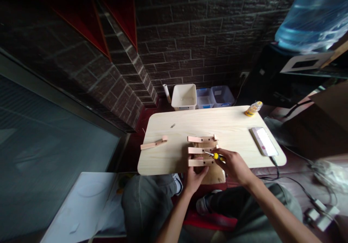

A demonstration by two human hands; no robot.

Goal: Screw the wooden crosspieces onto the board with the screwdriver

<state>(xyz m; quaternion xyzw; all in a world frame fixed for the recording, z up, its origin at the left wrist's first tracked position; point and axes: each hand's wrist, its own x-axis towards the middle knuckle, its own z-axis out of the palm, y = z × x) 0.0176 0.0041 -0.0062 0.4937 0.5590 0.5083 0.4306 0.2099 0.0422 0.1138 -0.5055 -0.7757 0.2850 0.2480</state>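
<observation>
My right hand is closed around a yellow and black screwdriver, its shaft pointing left toward the middle wooden strip. Whether the tip sits in a hole or screw is too small to tell. My left hand is wrapped round the left side of the wooden piece, by the near strip. A third strip lies across the far end. All three have dark holes and rest over a curved wooden board, which overhangs the table's near edge.
On the pale table lie a loose wooden strip at left and small metal pieces. A yellow-capped clear bottle and a corded phone-like device are at right. Plastic bins stand behind, near a water dispenser.
</observation>
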